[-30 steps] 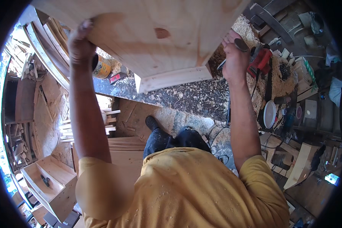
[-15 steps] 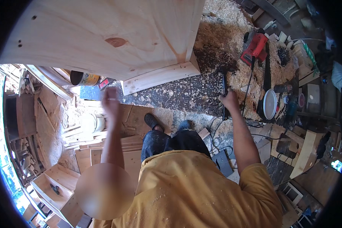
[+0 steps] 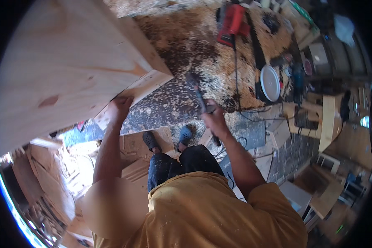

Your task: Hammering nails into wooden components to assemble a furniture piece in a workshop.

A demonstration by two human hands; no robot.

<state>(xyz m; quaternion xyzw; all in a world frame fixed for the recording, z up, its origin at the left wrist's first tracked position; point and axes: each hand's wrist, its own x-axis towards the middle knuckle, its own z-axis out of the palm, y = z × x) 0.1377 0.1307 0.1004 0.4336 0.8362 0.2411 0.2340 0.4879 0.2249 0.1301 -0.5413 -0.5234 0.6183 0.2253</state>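
Note:
A large pale wooden box (image 3: 70,62) with a knotty flat panel and a narrower edge board stands on the dark workbench (image 3: 157,105) at the left. My left hand (image 3: 120,109) is at its near edge board, fingers curled over the wood. In my right hand (image 3: 215,120) is a hammer (image 3: 200,98), gripped around the handle. Its dark head points away from me, off the box's right corner, and is blurred by motion.
Sawdust and shavings cover the bench. A red electric planer (image 3: 233,27) with a black cord (image 3: 236,68) lies at the far right, near a white round lid (image 3: 270,83). My clogs (image 3: 186,134) are on the floor below; stools and wood pieces stand right.
My view has swung, so the bench things appear farther left. The left hand has come to the box's edge board. My right hand has lifted the hammer off the bench.

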